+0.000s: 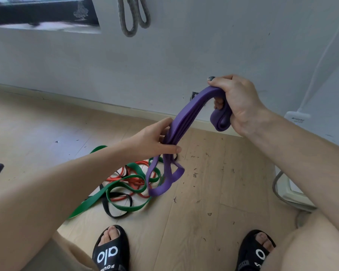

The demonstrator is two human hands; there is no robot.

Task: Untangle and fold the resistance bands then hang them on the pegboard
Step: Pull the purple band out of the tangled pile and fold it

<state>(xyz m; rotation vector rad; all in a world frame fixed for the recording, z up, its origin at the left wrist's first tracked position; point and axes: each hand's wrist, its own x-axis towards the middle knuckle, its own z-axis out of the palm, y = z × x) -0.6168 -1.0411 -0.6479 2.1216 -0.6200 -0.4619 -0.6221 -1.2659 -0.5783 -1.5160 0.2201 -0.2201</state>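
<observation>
A purple resistance band (186, 116), folded into several layers, stretches between my hands above the floor. My right hand (235, 102) grips its upper folded end, a short loop sticking out below the fist. My left hand (155, 139) pinches the layers lower down, and the loose loops hang beneath it. On the floor lies a tangle of a green band (114, 190), a red band (125, 178) and a black band (108, 210). A grey band (133, 16) hangs in two loops on the wall at the top.
Pale wood floor with small dark scraps scattered right of the tangle. My two feet in black slides (110, 251) stand at the bottom. A white wall with a skirting board lies ahead; a white box and grey cable (280, 190) sit at the right.
</observation>
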